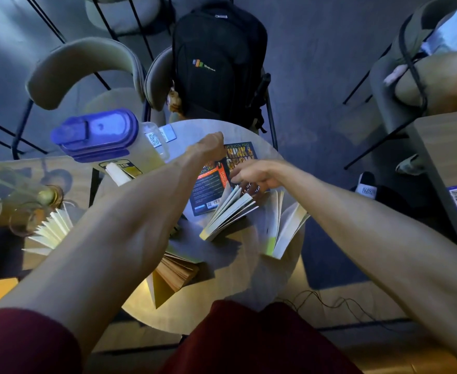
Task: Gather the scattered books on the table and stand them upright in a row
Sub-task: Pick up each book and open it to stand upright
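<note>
Pale wood worktop (249, 279), round, carries your scattered books. Your left hand (208, 147) reaches to the far side, fingers curled down over the top edge of a dark paperback (208, 190) lying flat with its back cover up; whether it grips or only touches the edge you cannot tell from this angle. Your right hand (251, 174) rests loosely open, fingertips on the orange-lettered book (239, 155) that lies flat just beside the dark one. Below your right hand a fanned-open book (230, 214) stands on its edge, and another open book (281, 225) stands near the worktop's right rim. A tan-paged book (176, 273) sprawls open under your left forearm. To the left, well apart from these, a blue-lidded jug (100, 136) stands, with a further fanned book (52, 233) below it
</note>
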